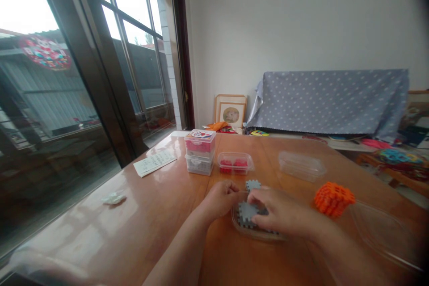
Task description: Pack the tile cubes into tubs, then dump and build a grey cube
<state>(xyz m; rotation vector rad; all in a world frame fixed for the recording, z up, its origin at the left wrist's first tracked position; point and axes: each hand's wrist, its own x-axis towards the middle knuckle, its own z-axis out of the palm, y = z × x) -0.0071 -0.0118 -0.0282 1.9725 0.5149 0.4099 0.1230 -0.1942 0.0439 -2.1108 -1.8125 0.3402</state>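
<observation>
white wall [301, 22] behind, tall glazed window panels [134, 53] on the left; glossy wooden bench [134, 228] carries the work.

the see-through tray [264, 235] with grey notched pieces [248, 211] sits on the near part of the bench, under both hands. one more grey piece [253, 184] shows beyond the fingers; cannot tell whether it is held up or resting on something.

left hand [222, 197]: fingers bent, tips drawn close to the thumb, at the tray's far left corner. a grip cannot be confirmed; blur hides the tips. right hand [271, 208]: curved over the pieces, thumb and forefinger parted, thumb just beside a grey piece. contact uncertain.

risks, as judged:
- the grey pieces overlap, so a pinch at one edge may bring up two or drop one.
- the tray looks light and the bench slick; a wrist pressing its rim could slide or tip it.
- notches may catch if pieces are drawn out askew.
- right forearm lies near the orange block assembly [334, 199]; a wide elbow swing could knock it towards the see-through lid [382, 232].
- stacked boxes [200, 152] stand well ahead; a long reach could topple the upper one.
</observation>
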